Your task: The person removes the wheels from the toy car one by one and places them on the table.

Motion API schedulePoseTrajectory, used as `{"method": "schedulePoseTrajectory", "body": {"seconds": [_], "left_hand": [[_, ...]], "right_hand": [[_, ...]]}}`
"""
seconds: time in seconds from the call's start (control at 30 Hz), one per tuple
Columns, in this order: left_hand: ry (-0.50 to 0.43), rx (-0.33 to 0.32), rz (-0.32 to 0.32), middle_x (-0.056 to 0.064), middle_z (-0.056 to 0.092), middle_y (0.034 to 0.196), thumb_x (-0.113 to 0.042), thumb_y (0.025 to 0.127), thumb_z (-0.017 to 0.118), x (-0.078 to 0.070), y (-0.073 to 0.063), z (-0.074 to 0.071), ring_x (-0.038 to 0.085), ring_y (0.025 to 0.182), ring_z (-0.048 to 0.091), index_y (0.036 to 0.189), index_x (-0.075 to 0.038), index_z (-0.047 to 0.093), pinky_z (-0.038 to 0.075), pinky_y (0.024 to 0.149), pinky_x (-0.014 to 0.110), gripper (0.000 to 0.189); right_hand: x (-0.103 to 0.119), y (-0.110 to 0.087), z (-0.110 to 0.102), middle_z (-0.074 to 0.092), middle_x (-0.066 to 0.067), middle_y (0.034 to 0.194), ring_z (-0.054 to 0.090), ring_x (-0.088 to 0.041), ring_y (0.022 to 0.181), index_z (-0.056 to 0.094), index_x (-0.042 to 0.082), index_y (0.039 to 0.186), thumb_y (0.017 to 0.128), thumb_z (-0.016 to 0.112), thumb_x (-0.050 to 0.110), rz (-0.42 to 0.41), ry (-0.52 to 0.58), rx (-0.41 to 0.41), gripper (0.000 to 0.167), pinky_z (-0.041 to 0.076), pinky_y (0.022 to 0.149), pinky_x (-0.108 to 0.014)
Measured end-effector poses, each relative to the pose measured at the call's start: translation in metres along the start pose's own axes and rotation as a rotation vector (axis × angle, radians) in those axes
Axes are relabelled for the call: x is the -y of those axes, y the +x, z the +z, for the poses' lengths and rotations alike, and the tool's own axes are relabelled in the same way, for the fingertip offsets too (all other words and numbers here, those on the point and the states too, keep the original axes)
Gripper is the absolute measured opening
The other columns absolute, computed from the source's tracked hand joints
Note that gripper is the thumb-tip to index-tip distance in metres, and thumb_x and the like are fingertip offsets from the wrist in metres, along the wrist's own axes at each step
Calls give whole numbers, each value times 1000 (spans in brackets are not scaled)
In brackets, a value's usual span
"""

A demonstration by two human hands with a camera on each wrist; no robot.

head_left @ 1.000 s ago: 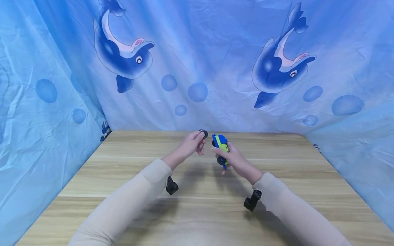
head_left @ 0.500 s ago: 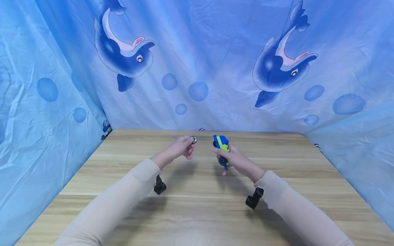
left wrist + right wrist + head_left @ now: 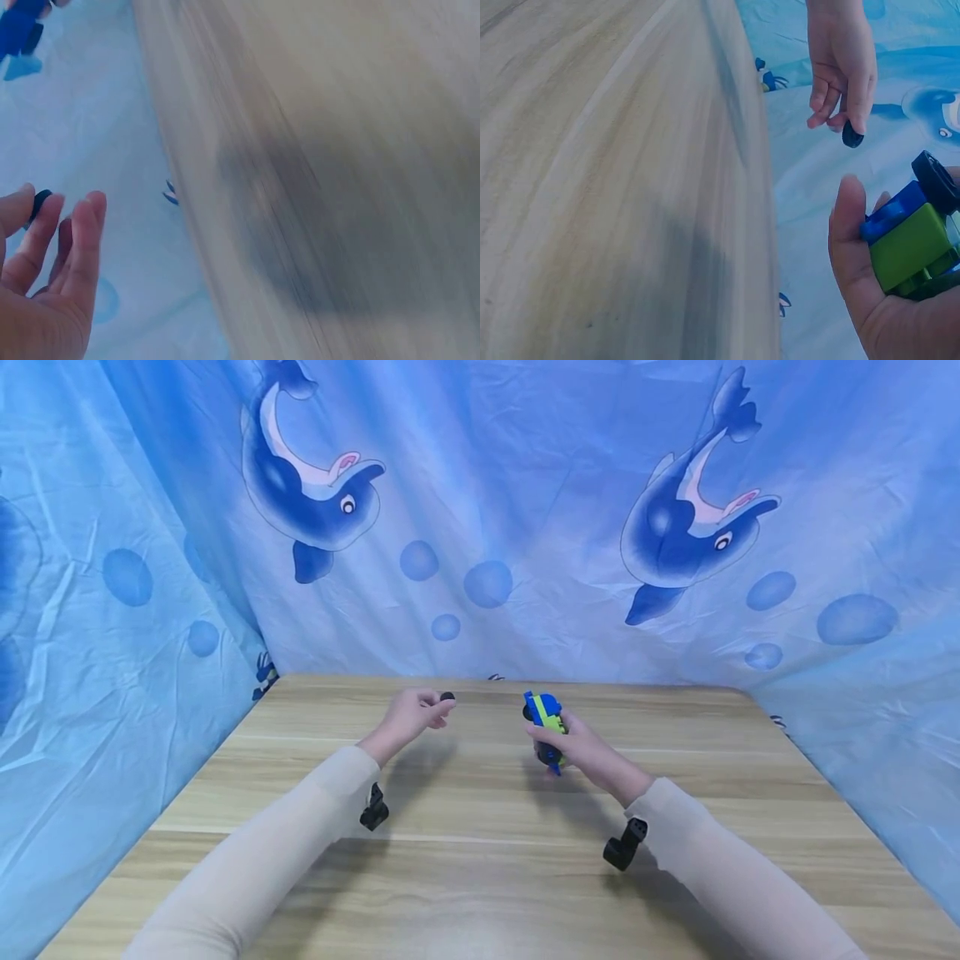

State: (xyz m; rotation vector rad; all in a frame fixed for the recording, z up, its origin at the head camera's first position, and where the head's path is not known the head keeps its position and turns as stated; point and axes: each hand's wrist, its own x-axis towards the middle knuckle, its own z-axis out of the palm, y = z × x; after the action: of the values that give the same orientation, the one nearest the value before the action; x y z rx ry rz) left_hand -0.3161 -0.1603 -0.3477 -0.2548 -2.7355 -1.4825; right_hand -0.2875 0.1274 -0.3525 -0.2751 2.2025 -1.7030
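Between thumb and forefinger, my left hand (image 3: pixel 411 714) pinches a small black toy wheel (image 3: pixel 853 135), held above the table; its other fingers are loosely bent. To the right, my right hand (image 3: pixel 581 745) grips a toy car (image 3: pixel 545 714) built of blue and lime-green blocks. The car stands tilted in that hand, with black wheels on its left side in the head view. In the right wrist view, one wheel (image 3: pixel 936 180) of the car shows near the right edge. A gap separates the loose wheel from the car. The palm and fingers hide part of the car.
Both hands are over a wood-grain table (image 3: pixel 480 860). A blue curtain (image 3: pixel 525 485) with printed dolphins hangs behind the table's far edge and along both sides. Each wrist carries a black camera, such as the left one (image 3: pixel 374 810).
My left hand has moved left, away from the car, with the wheel in its pinch, and the wheel has turned. The right hand has stayed nearly in place, gripping the car.
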Motion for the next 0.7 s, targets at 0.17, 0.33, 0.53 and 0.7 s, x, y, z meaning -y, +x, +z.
{"method": "schedulePoseTrajectory", "body": {"seconds": [0.17,0.33,0.53,0.7], "left_hand": [[-16,-23,-15,16,73,98,-26,97,60,8,5,-1,34,95,71,81,-6,51,48,99,51,28],[-83,-31,-45,21,71,98,-18,95,63,18,10,-1,25,86,73,84,-5,50,48,101,48,22],[-211,-19,-102,24,66,104,-9,92,65,27,16,-2,18,77,73,109,4,48,55,94,39,27],[-261,4,-130,30,65,112,-5,92,64,35,21,-1,27,87,73,122,10,46,56,91,41,38]], "right_hand": [[-4,0,-1,60,-13,98,59,-22,83,32,5,137,94,63,38,0,5,4,62,61,68,-41],[-8,-1,-1,61,-13,96,59,-22,80,32,7,135,95,62,37,-2,1,11,58,60,63,-37],[-13,0,-2,62,-19,97,62,-26,83,36,6,132,94,63,37,12,-3,12,56,59,62,-38],[-16,-1,-2,64,-17,96,64,-31,88,35,7,132,93,64,36,34,0,-2,56,59,62,-36]]}}
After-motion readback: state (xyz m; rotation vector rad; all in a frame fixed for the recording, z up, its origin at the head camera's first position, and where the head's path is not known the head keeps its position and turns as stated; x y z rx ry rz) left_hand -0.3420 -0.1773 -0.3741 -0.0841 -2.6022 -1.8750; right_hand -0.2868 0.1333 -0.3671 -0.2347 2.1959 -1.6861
